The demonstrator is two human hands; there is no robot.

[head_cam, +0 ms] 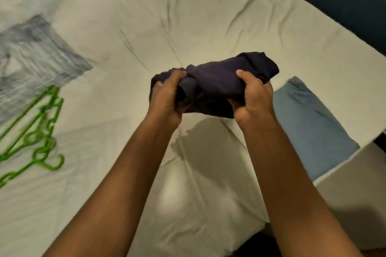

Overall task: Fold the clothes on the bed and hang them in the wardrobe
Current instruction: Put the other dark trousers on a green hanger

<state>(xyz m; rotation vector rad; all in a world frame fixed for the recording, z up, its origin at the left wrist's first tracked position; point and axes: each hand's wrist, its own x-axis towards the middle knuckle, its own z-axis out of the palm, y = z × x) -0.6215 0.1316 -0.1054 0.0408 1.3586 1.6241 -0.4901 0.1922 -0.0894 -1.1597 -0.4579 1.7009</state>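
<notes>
Above bed sheet (208, 16): left hand (165, 98), right hand (253, 98) clench bunched navy garment (217, 83) between them. Folding barely begun; next, likely shake out, lay flat.

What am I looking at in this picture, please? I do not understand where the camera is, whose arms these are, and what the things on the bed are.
There is no machine. A person wears the camera on the head, so you look down along their own two arms. The left hand and right hand both grip a bunched dark navy garment above the bed. On the pale sheet lie green hangers at the left, a blurred grey-blue cloth above them, and a light blue garment at the right edge.
</notes>
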